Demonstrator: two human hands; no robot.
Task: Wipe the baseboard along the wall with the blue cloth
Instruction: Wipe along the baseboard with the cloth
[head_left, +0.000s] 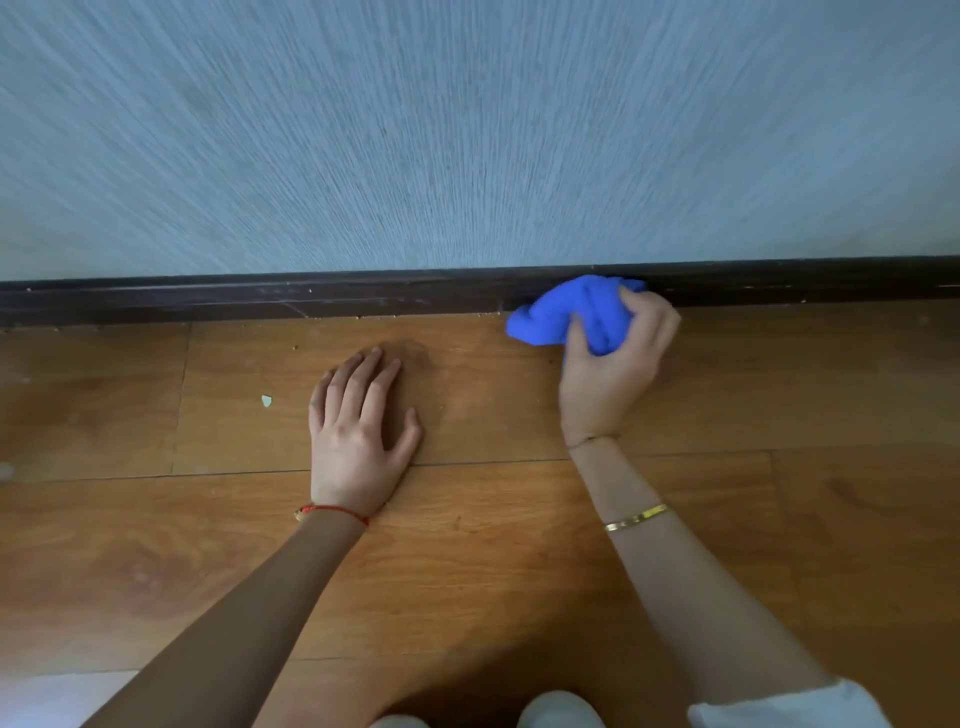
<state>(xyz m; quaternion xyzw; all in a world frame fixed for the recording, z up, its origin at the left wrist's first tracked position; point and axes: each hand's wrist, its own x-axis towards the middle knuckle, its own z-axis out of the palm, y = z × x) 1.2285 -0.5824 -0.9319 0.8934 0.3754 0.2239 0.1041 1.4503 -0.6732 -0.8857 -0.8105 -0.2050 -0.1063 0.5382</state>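
While your right hand's fingers (655, 317) curl round the bunched blue cloth (571, 314) and grip it, with the thumb lying across its near side, your right hand (615, 364) holds the wad up against the dark baseboard (260, 299), so the cloth's far edge touches the board's face and its lower left corner hangs over the floor just beside the board. Your left hand's fingers (358, 376) lie straight and close together, the thumb spread out to the side, and your left hand (358, 441) rests palm down on the wooden floor (156, 545), holding nothing, well to the left of the cloth and a little back from the baseboard. A thin chain sits at your right wrist and a gold bangle (636, 518) further down the forearm; a red string bracelet (332, 512) circles your left wrist. A white sleeve (779, 706) covers your right arm near the elbow at the bottom edge of the view. The baseboard runs the whole width of the view along the foot of a pale blue-grey textured wall (467, 130). Small crumbs lie along the joint where the board meets the floor to the left of the cloth, and a pale chip (266, 400) lies on the floor left of your left hand.
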